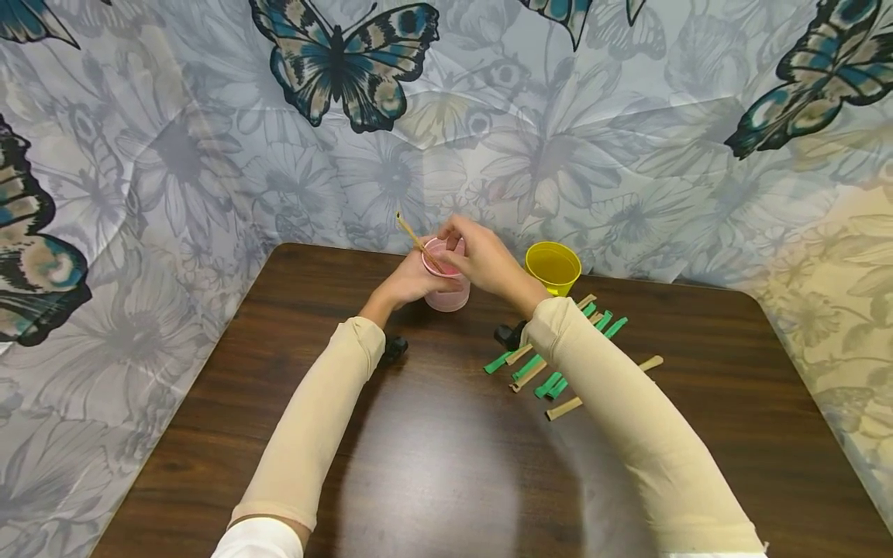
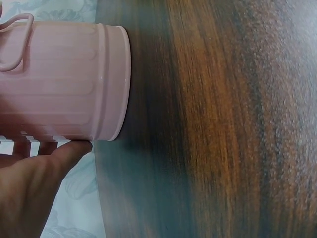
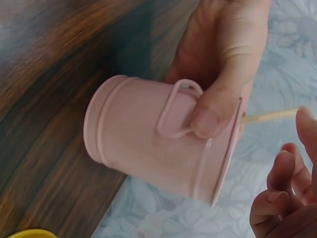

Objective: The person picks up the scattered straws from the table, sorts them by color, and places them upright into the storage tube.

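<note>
Right at the centre of the head view, clamping the pink bucket (image 1: 449, 299) in the left hand (image 1: 408, 280), thumb at the looped handle (image 3: 169, 104)! Poking out of the mouth toward the upper left, a tan tube (image 1: 412, 233), with the right hand (image 1: 481, 254) right over the rim, fingers bent and parted, nothing plainly pinched; impossible to tell whether touching the tube. Best to brace the bucket firmly here, mouth toward the right hand, and ease the tube down along the inner wall, lightly, being thin-walled by the look and likely to crease. Watch that upper end, too: easy to knock. Now across to right of centre: a yellow bucket (image 1: 554, 271) just beside the right wrist, and below, a scatter of green tubes (image 1: 617, 327) and other tan tubes (image 1: 563, 408), partly covered from above by the right sleeve (image 1: 621, 411). Careful there: lift the forearm well clear, to avoid sweeping sleeve or black wrist mount (image 1: 509, 335) through the lot.
</note>
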Demonstrator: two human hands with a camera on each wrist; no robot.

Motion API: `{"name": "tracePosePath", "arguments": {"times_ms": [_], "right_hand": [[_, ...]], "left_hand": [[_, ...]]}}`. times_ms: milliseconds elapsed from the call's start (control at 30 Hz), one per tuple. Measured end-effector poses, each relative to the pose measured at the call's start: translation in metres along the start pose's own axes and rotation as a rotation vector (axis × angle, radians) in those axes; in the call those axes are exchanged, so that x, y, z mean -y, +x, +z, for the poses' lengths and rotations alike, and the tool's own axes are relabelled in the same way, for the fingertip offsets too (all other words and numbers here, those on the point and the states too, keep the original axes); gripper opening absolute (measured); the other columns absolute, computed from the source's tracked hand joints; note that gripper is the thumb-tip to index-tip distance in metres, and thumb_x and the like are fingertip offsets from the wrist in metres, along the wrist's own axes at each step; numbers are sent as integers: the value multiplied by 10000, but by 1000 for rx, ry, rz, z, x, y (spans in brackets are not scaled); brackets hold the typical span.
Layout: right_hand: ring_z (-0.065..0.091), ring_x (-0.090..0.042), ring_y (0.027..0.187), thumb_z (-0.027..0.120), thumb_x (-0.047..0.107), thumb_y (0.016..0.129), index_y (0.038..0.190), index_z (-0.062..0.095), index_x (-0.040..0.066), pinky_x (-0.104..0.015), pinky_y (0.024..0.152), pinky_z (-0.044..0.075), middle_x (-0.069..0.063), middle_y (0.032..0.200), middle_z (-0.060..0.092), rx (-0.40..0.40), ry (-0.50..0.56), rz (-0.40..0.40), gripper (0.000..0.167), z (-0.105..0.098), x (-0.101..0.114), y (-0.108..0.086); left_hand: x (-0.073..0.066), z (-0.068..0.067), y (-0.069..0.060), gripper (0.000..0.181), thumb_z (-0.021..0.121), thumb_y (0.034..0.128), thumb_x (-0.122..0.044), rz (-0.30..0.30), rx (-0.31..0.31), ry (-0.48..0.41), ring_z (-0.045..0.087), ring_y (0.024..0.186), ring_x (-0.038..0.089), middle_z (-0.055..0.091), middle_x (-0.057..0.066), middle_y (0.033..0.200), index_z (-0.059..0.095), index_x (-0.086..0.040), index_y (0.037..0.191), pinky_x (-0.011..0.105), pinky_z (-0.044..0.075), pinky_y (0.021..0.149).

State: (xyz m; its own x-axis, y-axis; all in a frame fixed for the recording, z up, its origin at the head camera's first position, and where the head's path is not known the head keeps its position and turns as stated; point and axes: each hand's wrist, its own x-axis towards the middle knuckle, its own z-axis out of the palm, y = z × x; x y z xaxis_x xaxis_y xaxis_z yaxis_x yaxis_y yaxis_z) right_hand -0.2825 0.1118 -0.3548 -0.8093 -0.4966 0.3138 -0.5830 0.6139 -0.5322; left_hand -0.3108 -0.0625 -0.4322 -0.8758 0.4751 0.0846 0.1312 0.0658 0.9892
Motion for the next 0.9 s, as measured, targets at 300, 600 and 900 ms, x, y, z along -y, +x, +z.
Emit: {"name": "tracePosePath", "arguments": {"times_ms": [300,600,900], "right_hand": [[637,-272,879,753,206,939,1145,616,66,-357,780,497,-72,1003,689,8,-38,-19,284,-13,-7,-27],[553,-168,762,737,269,949,1193,610,105,-299,713,477,-18,981,683,143,-65,38,320,-32,-14,-72],[527,-106,709,741,296,942,1217,615,139,-272,673,473,18,1041,676,222,-114,83,342,-50,-20,-120]], "left_hand": [[-12,1,-6,763,835,767,59,3,13,-32,581,1240,343,569,197,1373,454,-32,1422,367,532,1018],[-11,3,-6,851,874,751,-10,-37,0,-15,547,1313,350,551,195,1421,410,-34,1464,408,489,1092],[6,1,2,869,884,736,-1,-31,-40,-5,553,1319,315,576,164,1406,424,-87,1468,430,455,1137]]}}
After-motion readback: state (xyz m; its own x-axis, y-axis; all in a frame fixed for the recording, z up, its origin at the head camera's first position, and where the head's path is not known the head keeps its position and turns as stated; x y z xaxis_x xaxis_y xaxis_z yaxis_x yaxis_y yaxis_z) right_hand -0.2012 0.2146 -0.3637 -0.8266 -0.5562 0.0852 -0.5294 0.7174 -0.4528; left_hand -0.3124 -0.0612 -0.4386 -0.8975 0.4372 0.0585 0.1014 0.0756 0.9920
